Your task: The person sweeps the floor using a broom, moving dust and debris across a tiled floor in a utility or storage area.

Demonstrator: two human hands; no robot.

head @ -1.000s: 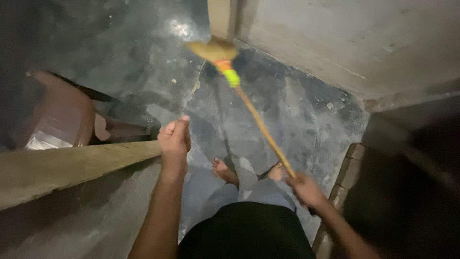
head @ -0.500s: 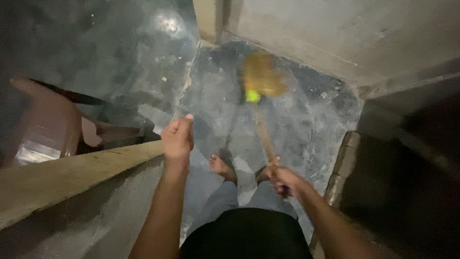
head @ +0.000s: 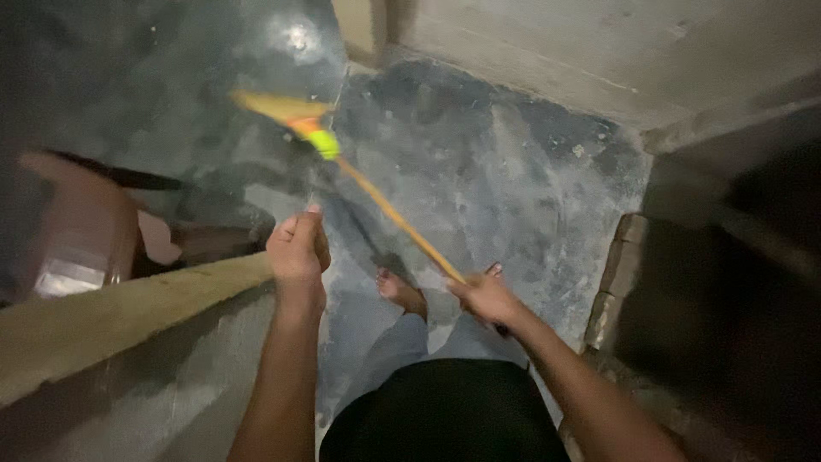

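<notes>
The right hand (head: 487, 299) has a tight grip on the near end of the broom (head: 376, 201). The left hand (head: 298, 250) is curled shut, holding nothing. The brush points to 11 o'clock over the floor (head: 513, 180). It looks light, with a stiff stick and soft bristles.

Broom (head: 359, 184), orange stick, green-yellow band, straw head blurred, slanted over dark wet floor

Dark wet concrete floor (head: 513, 171) glints under a light. A brown plastic chair (head: 68, 231) sits at left, behind a low concrete ledge (head: 111, 316). Grey wall (head: 581, 43) up top, brick edge (head: 620, 265) at right.
</notes>
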